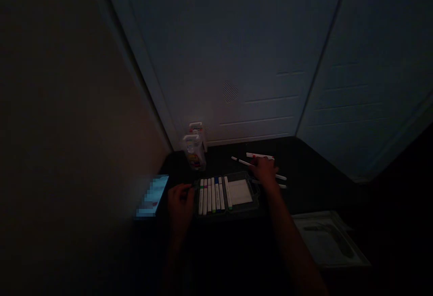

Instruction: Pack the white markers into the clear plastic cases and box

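Note:
The scene is dim. A clear plastic marker case [241,210] lies open on the dark table, with several white markers [213,194] side by side in its left part. One white marker [228,193] with a green end lies left of a bare white panel [241,191]. My left hand [180,203] is at the case's left edge, its fingers curled in and touching the rim. Beyond the right end of the case, my right hand [265,172] closes over loose markers, its fingertips on a white marker [245,162]. The hand partly hides these pens.
More loose markers [281,177] lie around my right hand. Two clear plastic packages [195,156] stand at the back left. A lit screen [154,196] is on the left. A flat sleeve with a picture [328,237] lies front right. White panels [237,52] rise behind the table.

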Tool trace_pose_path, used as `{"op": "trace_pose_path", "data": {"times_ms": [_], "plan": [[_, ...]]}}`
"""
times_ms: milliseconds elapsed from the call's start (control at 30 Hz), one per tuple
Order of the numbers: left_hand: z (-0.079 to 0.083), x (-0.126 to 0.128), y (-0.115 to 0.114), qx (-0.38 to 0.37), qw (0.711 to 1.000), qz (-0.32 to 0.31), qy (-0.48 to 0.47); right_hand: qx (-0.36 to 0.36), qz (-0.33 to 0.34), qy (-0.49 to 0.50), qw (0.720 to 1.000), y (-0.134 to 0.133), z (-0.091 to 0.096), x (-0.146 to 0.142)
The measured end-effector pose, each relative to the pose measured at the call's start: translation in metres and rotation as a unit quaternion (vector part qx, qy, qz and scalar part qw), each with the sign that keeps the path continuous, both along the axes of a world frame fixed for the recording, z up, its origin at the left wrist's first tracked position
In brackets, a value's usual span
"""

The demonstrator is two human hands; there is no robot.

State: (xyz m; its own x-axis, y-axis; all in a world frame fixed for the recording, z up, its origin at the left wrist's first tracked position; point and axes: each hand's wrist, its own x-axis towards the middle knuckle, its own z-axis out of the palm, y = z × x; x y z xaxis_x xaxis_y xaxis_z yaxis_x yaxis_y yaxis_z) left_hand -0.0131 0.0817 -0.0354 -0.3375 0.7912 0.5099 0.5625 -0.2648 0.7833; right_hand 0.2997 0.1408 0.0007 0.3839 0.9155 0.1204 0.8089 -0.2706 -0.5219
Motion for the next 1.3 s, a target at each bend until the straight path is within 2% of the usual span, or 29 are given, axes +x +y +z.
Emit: {"op": "trace_pose_path", "data": {"times_ms": [133, 300, 433, 500, 567, 700, 833, 1033, 1167, 1300], "plan": [[0.000, -0.002, -0.001, 0.001, 1.000, -0.002, 0.003, 0.016, -0.004, -0.014, 1.000, -0.001, 0.000, -0.004], [-0.001, -0.004, 0.000, -0.001, 1.000, -0.001, -0.005, 0.117, 0.013, 0.056, 0.992, -0.003, 0.007, 0.003], [-0.001, -0.005, 0.000, -0.012, 1.000, -0.014, -0.008, 0.140, 0.112, 0.164, 0.970, -0.025, 0.011, 0.004], [-0.002, -0.004, 0.000, -0.016, 1.000, -0.022, -0.003, 0.143, 0.171, 0.237, 0.946, -0.045, 0.009, -0.001], [-0.002, -0.004, 0.000, -0.018, 1.000, -0.024, -0.004, 0.141, 0.189, 0.254, 0.938, -0.068, 0.004, -0.008], [-0.003, -0.003, 0.000, -0.039, 0.999, -0.032, -0.020, 0.121, 0.157, 0.202, 0.959, -0.106, -0.007, -0.028], [-0.002, -0.002, 0.000, -0.033, 0.999, -0.036, -0.023, 0.088, 0.179, 0.126, 0.972, -0.123, -0.010, -0.047], [-0.001, -0.001, -0.001, -0.026, 0.999, -0.039, -0.020, 0.031, 0.209, 0.053, 0.976, -0.126, -0.004, -0.061], [0.000, -0.001, -0.002, -0.030, 0.998, -0.046, -0.014, 0.021, 0.191, 0.000, 0.981, -0.121, 0.004, -0.068], [0.000, -0.002, -0.002, -0.031, 0.998, -0.050, -0.006, 0.013, 0.179, -0.011, 0.984, -0.114, 0.012, -0.078]]}}
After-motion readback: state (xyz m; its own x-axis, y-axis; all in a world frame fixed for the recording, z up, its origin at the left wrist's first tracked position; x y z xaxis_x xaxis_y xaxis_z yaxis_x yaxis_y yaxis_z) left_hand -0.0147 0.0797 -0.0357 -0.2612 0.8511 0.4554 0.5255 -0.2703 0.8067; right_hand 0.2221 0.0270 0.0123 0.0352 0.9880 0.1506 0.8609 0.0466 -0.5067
